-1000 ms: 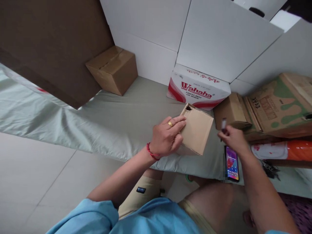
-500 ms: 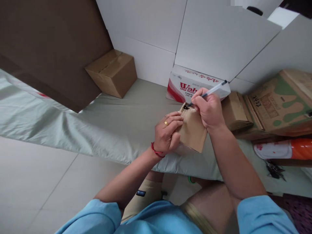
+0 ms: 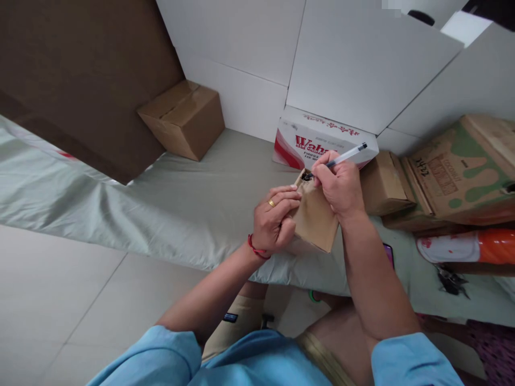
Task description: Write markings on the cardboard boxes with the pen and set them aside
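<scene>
A small brown cardboard box [image 3: 317,220] rests on the cloth-covered surface in front of me. At its far end is a torn, dark patch [image 3: 306,176]. My left hand [image 3: 276,217], with a ring and a red cord at the wrist, grips the box's left side, fingers curled over the top edge. In my right hand [image 3: 340,185] is a pen [image 3: 348,154], pinched near its tip. The pen slants down to the left, its tip at the dark patch and its black end up to the right. Whether the tip goes inside is too small to tell.
A white and red carton [image 3: 289,142] stands against the wall behind. To the left are a closed cardboard box [image 3: 187,118] and a large brown panel [image 3: 80,69]. On the right lie more cartons [image 3: 446,171], an orange and white package [image 3: 470,246], keys [image 3: 453,281] and a phone [image 3: 389,254].
My right hand and the pen have tilted lower, the pen's upper end dropping slightly left. My right forearm has shifted left, uncovering the phone. My left hand keeps its hold on the box.
</scene>
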### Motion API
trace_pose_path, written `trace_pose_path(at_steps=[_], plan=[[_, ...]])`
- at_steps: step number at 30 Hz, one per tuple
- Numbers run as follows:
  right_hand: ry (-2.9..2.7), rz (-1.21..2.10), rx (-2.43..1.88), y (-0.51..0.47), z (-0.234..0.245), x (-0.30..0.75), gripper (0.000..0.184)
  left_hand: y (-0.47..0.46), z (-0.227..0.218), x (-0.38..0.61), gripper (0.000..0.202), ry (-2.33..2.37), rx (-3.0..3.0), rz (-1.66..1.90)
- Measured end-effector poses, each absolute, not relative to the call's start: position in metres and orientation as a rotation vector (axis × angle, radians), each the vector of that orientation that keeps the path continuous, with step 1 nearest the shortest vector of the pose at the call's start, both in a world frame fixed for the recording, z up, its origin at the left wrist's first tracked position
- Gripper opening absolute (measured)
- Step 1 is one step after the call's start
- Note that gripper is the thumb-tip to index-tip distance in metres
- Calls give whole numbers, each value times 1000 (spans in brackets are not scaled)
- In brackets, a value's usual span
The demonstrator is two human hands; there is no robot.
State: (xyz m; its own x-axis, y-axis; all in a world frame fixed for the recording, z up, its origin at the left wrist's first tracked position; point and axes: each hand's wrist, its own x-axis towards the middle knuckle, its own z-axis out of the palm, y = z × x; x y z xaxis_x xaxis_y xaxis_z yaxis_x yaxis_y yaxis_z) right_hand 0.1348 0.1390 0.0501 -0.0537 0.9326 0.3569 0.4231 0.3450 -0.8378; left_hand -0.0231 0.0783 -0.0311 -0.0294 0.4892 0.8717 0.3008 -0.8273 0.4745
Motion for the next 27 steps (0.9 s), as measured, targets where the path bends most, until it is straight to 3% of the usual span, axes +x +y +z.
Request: trace_pose_path(at_steps=[27], plan=[[-1720, 563, -1369, 134, 58, 131, 17, 79, -32, -22, 27, 833, 2063, 1993]])
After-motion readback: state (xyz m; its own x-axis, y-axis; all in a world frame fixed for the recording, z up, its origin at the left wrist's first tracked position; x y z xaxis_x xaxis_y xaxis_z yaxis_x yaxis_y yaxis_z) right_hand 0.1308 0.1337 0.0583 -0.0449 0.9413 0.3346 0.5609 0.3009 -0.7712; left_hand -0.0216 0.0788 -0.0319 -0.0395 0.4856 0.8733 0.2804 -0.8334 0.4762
